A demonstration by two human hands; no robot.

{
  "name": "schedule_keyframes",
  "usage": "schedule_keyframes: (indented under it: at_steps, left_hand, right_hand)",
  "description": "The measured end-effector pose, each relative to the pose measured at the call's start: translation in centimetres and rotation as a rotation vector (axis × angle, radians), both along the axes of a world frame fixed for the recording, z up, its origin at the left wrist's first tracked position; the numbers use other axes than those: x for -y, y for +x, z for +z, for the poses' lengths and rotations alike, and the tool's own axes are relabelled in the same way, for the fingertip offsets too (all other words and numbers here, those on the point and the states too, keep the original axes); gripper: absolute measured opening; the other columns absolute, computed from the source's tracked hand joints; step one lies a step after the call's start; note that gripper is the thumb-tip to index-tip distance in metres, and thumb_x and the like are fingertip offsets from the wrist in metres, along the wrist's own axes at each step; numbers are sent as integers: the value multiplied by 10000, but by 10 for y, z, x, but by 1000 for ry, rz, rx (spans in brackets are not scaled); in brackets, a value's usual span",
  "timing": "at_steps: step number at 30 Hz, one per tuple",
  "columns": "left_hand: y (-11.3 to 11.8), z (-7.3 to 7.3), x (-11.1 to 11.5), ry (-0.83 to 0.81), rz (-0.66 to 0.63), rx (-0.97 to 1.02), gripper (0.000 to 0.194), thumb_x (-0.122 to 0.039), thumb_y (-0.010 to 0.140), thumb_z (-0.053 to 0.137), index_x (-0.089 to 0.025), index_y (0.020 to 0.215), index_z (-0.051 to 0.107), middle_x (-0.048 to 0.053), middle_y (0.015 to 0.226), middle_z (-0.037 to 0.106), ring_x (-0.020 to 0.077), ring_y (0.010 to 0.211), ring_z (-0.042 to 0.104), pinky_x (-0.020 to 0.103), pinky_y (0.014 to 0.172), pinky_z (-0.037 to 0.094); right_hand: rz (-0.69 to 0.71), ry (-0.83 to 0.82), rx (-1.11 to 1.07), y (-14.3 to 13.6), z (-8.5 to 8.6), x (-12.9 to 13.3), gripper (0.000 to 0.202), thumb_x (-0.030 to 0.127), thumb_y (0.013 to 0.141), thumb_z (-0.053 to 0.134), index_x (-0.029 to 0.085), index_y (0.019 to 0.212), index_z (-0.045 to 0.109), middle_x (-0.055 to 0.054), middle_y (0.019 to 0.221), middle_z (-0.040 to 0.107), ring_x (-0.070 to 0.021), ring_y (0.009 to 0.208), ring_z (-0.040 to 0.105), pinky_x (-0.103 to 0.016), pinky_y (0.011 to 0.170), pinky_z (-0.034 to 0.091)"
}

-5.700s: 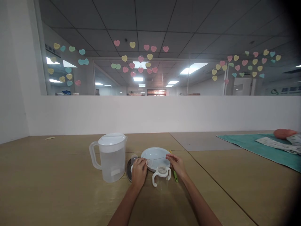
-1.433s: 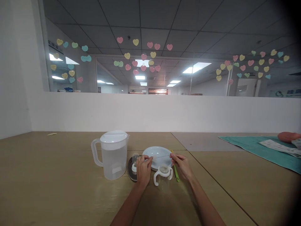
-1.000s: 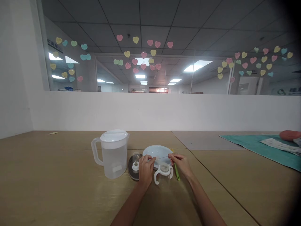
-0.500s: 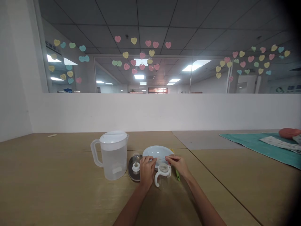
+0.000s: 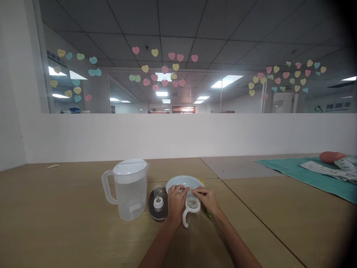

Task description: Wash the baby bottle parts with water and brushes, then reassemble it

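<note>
My left hand (image 5: 177,203) and my right hand (image 5: 205,198) meet with pinched fingers above the front of a pale blue bowl (image 5: 182,179). Something small and translucent shows between their fingertips, too fine to name. Just below the fingers stands an open clear baby bottle (image 5: 192,204) with a white handle (image 5: 185,219) curving down its left side. Left of my left hand, a white bottle collar (image 5: 158,203) and a clear dome cap (image 5: 157,191) rest on a dark round dish (image 5: 152,212), partly hidden by the hand.
A lidded translucent pitcher (image 5: 131,195) holding clear liquid stands left of the dish. A yellow-and-green handled tool (image 5: 208,213) lies behind my right hand, mostly hidden. Far right are a teal cloth (image 5: 279,167) and a reddish round object (image 5: 331,157). A white wall (image 5: 184,136) borders the table.
My right fingers have come closer to my left ones, narrowing the gap where a thin line showed. The whole view has shifted slightly; the bottle, bowl and pitcher keep their places on the table.
</note>
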State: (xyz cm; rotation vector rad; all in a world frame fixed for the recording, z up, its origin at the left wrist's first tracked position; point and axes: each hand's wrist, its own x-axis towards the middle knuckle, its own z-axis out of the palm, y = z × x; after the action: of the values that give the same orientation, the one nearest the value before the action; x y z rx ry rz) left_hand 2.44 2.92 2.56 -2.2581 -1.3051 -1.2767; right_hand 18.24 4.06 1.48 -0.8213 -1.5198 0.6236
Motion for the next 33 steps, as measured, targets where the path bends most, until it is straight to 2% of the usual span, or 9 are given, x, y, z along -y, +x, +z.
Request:
schedule_keyframes:
  at_steps: [5, 8, 12, 17, 21, 25, 29, 33]
  left_hand:
    - [0, 0, 2, 13, -3, 17, 215, -178, 852, 550, -300, 946, 700, 15, 873, 656, 184, 858, 530, 324, 774, 370]
    - [-2, -4, 0, 1, 23, 22, 208, -175, 849, 552, -282, 952, 697, 14, 867, 659, 181, 839, 533, 318, 757, 372]
    - [-7, -13, -1, -9, 28, 13, 205, -202, 865, 529, -286, 962, 688, 11, 872, 655, 174, 826, 535, 316, 752, 370]
    - [-9, -17, 3, -5, 18, 7, 218, -191, 873, 510, -286, 962, 685, 14, 880, 652, 176, 835, 541, 327, 765, 369]
    - [-10, -17, 5, -2, 13, 22, 222, -192, 878, 501, -287, 949, 689, 14, 901, 644, 168, 815, 539, 324, 765, 372]
    - [-10, -20, 4, -1, 10, 66, 227, -194, 881, 494, -282, 932, 696, 19, 923, 637, 166, 818, 540, 318, 763, 379]
    - [-9, -21, 3, 16, -1, 77, 229, -191, 879, 492, -275, 923, 700, 25, 921, 635, 163, 810, 542, 316, 766, 385]
    - [-8, -19, 6, 47, -23, 70, 216, -192, 877, 502, -268, 929, 698, 23, 894, 638, 162, 811, 543, 312, 764, 387]
  right_hand:
    - [35, -58, -110, -1, 1, 2, 282, 466, 631, 733, 196, 712, 744, -82, 760, 697, -204, 751, 613, -321, 723, 478]
    - [60, -125, -242, 2, 0, 0, 323, 470, 615, 747, 203, 796, 746, -73, 790, 699, -198, 762, 614, -317, 743, 474]
    - [41, -139, -354, 8, -7, -7, 347, 480, 617, 745, 198, 820, 747, -56, 713, 682, -177, 709, 601, -305, 732, 465]
    - [117, -154, -353, 7, -9, -6, 296, 463, 582, 776, 230, 764, 748, -53, 773, 687, -176, 728, 604, -306, 734, 467]
    - [176, -130, -391, 3, -2, 1, 312, 509, 591, 754, 240, 748, 747, -76, 901, 686, -210, 869, 606, -343, 811, 462]
    - [194, -131, -348, 2, -1, 4, 229, 441, 617, 759, 228, 697, 738, -81, 993, 664, -226, 994, 571, -343, 850, 444]
    - [188, -124, -342, 3, -2, 3, 186, 400, 626, 763, 232, 702, 736, -69, 977, 656, -212, 977, 573, -336, 863, 438]
    - [212, -98, -223, 1, 0, 3, 212, 401, 603, 778, 221, 709, 741, -67, 902, 662, -200, 905, 593, -319, 834, 453]
